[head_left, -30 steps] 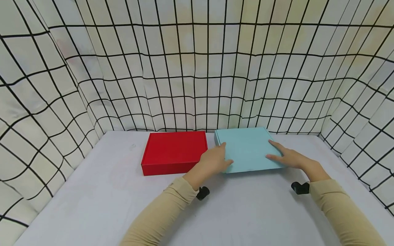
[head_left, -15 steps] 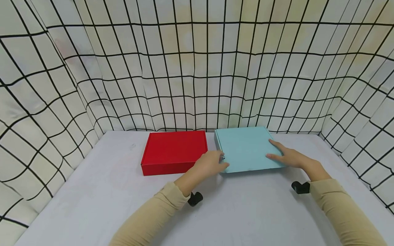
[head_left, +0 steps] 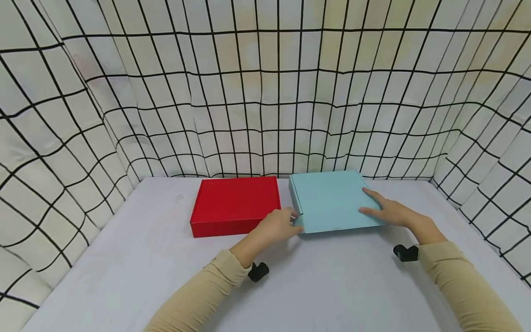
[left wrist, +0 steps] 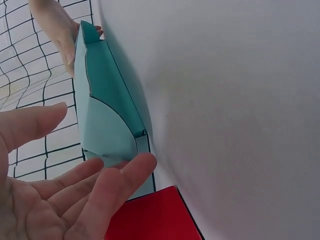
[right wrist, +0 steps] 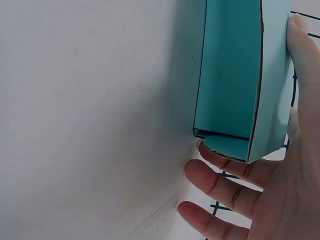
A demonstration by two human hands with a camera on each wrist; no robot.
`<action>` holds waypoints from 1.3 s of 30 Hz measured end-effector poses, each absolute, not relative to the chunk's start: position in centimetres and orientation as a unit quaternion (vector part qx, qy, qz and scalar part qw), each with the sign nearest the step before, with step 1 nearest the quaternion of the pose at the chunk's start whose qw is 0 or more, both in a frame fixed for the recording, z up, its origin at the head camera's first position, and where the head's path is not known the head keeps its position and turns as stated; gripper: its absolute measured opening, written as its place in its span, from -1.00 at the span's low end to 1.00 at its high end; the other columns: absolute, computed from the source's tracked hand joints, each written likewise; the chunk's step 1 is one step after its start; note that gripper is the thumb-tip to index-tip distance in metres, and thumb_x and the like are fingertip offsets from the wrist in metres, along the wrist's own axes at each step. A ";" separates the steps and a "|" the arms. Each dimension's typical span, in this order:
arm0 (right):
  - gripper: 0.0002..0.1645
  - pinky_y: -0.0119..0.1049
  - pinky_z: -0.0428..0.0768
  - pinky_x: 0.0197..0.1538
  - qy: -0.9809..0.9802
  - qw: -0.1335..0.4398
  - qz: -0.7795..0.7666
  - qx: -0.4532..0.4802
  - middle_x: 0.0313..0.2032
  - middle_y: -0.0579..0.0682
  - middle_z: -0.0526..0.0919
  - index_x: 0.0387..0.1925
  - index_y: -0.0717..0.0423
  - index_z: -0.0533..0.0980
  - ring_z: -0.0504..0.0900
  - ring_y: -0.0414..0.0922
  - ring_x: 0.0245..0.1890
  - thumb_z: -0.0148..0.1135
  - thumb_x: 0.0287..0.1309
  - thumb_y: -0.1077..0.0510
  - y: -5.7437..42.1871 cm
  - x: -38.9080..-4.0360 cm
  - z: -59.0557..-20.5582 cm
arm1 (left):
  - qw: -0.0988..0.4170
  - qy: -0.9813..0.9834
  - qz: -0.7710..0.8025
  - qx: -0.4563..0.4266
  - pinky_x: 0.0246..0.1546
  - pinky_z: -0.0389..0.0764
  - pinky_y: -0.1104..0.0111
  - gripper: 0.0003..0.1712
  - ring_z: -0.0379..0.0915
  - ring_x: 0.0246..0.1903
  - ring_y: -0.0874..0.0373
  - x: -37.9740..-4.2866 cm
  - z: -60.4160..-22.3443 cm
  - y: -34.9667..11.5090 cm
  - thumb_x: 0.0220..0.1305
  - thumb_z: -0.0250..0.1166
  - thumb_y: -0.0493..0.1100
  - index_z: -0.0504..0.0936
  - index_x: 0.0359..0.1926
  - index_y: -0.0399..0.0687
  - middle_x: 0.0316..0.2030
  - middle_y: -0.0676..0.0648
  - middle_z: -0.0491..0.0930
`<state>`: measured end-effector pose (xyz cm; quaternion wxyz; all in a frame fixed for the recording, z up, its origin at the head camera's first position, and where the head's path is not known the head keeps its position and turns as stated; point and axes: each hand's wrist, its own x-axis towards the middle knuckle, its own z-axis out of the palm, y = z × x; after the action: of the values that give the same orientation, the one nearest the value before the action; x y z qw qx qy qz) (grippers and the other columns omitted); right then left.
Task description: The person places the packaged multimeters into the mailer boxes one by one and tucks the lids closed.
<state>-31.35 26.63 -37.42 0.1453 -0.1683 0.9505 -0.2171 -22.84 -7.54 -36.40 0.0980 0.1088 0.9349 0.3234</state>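
A light blue cardboard box [head_left: 332, 198] lies at the back right of the white table. Its lid is lowered over it, and the front is gaping, so the teal inside [right wrist: 230, 75] shows in the right wrist view. My left hand [head_left: 275, 225] is at the box's front left corner, fingers slightly bent and touching the side by a flap [left wrist: 112, 127]; the thumb stands apart from the lid. My right hand [head_left: 394, 213] rests on the right edge, thumb and forefinger on the lid, the other fingers spread beside the right end.
A closed red box [head_left: 238, 200] sits just left of the blue one, close behind my left hand. White walls with black grid netting [head_left: 265, 106] enclose the table [head_left: 137, 276] at the back and both sides. Black camera mounts [head_left: 406, 253] project from both wrists.
My left hand has drawn back off the lid, to the left and toward me, to the box's front left corner. The right hand and both boxes have stayed in place.
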 end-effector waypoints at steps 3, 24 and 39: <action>0.13 0.57 0.16 0.25 0.951 0.148 -0.216 -0.166 0.48 0.58 -0.08 0.64 0.07 -0.19 0.02 0.65 0.38 0.01 0.41 -0.44 26.6 -31.4 -37.6 | 0.102 0.930 0.335 0.111 0.06 0.63 0.10 -0.45 0.58 0.05 -0.04 -23.0 -36.6 -7.6 0.35 0.39 -0.11 0.54 0.27 -0.26 0.17 -0.15 0.62; 0.10 0.57 0.17 0.24 0.949 0.156 -0.215 -0.169 0.48 0.60 -0.09 0.64 0.07 -0.22 0.04 0.65 0.37 -0.04 0.44 -0.43 26.7 -31.1 -37.3 | 0.099 0.917 0.366 0.121 -0.20 0.64 0.21 -0.64 0.59 -0.23 0.06 -23.8 -37.1 -7.2 0.30 0.45 -0.20 0.50 0.02 -0.12 -0.05 -0.17 0.69; 0.09 0.57 0.21 0.22 0.950 0.158 -0.207 -0.170 0.45 0.63 -0.07 0.64 0.05 -0.26 0.08 0.67 0.35 -0.09 0.46 -0.43 26.8 -30.8 -37.0 | 0.102 0.913 0.373 0.134 -0.35 0.56 0.31 -0.69 0.52 -0.43 0.09 -23.9 -37.2 -7.3 0.37 0.37 -0.28 0.45 0.02 -0.12 -0.25 -0.10 0.64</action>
<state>-30.82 26.77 -36.97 0.1585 -0.1700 0.9502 -0.2074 -23.89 -7.34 -37.24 0.1015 0.1337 0.9127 0.3725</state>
